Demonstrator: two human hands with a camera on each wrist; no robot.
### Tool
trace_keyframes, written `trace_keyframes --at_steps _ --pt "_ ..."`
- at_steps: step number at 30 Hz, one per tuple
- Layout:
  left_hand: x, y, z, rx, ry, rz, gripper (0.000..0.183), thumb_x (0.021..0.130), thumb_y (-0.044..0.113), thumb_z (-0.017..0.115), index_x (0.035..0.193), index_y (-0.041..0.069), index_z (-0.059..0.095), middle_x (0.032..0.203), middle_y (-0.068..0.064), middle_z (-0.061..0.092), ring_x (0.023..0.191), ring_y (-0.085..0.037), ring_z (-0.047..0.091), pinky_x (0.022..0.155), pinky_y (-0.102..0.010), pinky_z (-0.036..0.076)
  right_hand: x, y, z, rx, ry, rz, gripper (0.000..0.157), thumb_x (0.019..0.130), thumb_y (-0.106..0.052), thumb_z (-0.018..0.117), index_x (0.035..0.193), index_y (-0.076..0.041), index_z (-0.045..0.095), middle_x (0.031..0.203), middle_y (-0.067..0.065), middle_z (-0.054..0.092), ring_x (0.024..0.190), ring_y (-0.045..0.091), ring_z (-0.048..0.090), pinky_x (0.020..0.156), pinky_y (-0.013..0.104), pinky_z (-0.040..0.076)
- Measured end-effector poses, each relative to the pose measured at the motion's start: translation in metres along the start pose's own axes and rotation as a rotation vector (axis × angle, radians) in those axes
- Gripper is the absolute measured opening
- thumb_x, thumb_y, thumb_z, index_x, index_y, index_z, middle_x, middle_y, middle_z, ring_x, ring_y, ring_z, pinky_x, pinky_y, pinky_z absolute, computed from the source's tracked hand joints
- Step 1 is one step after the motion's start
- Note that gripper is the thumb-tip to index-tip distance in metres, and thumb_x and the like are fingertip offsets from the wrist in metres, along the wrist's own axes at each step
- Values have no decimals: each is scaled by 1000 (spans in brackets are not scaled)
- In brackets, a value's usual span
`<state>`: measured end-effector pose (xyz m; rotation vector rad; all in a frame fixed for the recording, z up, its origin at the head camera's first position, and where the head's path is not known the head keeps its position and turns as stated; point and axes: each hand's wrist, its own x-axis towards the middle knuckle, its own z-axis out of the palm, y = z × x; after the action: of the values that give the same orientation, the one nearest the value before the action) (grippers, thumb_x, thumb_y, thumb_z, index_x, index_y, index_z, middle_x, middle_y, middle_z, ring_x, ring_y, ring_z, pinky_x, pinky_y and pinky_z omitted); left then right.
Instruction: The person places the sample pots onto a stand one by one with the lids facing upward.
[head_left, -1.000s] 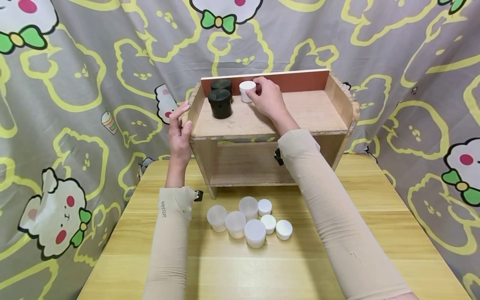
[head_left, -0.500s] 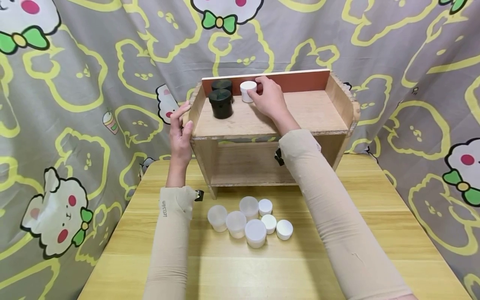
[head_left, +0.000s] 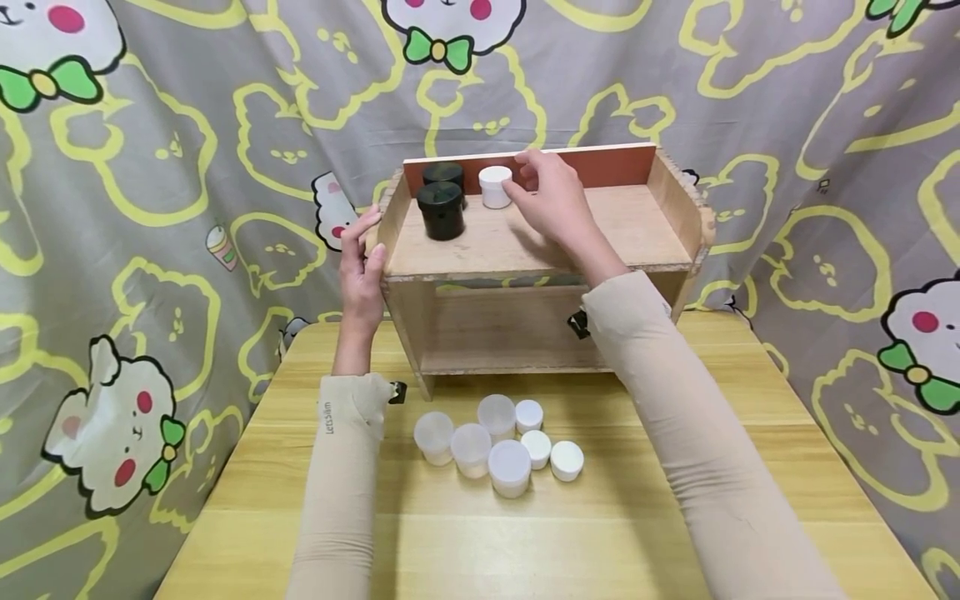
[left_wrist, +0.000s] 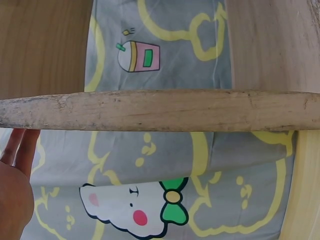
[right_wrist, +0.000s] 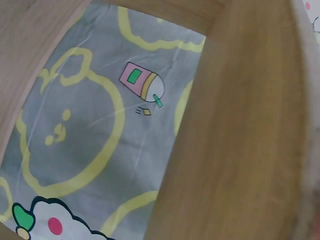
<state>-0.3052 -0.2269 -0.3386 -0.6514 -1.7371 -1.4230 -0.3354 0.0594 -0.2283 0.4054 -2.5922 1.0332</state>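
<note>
My right hand [head_left: 555,196] is over the upper board of a small wooden shelf [head_left: 637,221], its thumb close beside a white lidded jar [head_left: 495,190]. The fingers are spread and not around the jar; whether the thumb still touches it I cannot tell. Two black jars [head_left: 441,212] stand one behind the other to its left. My left hand [head_left: 362,279] rests against the outer side of the shelf's left panel [left_wrist: 160,110], thumb by its front edge. In the left wrist view its fingers [left_wrist: 25,150] touch the panel's outside; the right wrist view shows no hand.
On the wooden table [head_left: 247,500], in front of the shelf, stand several translucent tubs [head_left: 471,450] and three small white jars [head_left: 566,461]. The shelf has a lower compartment [head_left: 502,329] and a red-brown back strip [head_left: 615,165]. A patterned curtain [head_left: 285,192] hangs behind.
My right hand has let go of the white jar and drawn slightly to the right, with its forearm. The jar stays upright on the board. My left hand keeps its place.
</note>
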Motion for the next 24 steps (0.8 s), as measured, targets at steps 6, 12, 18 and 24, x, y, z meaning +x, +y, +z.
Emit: trace_keyframes --at_steps 6,12,18,24 --pt "-1 16 2 4 5 -4 44 97 15 48 138 -1 47 155 -19 48 139 -16 52 114 -33 39 -23 1 -5 90 -6 -86 49 102 -29 62 146 -9 56 136 14 61 124 24 61 106 35 50" --pt "-2 30 2 16 -6 -16 44 97 15 48 138 -1 47 155 -20 48 140 -16 51 115 -34 39 -58 2 -8 201 -23 -221 45 100 -21 66 142 -7 60 132 17 63 120 29 65 102 42 54" --pt "0 36 2 5 -14 -2 44 96 12 49 136 -5 47 153 -25 48 140 -14 51 115 -35 39 -100 3 -12 262 -85 -352 47 98 -15 69 143 -5 59 134 18 64 119 30 66 101 41 55" --pt "0 37 3 -6 -14 -10 44 96 12 49 136 -5 47 153 -25 48 140 -14 51 115 -35 39 -136 13 -8 268 -120 -419 45 96 -10 72 139 -3 62 127 13 66 113 24 68 98 37 56"
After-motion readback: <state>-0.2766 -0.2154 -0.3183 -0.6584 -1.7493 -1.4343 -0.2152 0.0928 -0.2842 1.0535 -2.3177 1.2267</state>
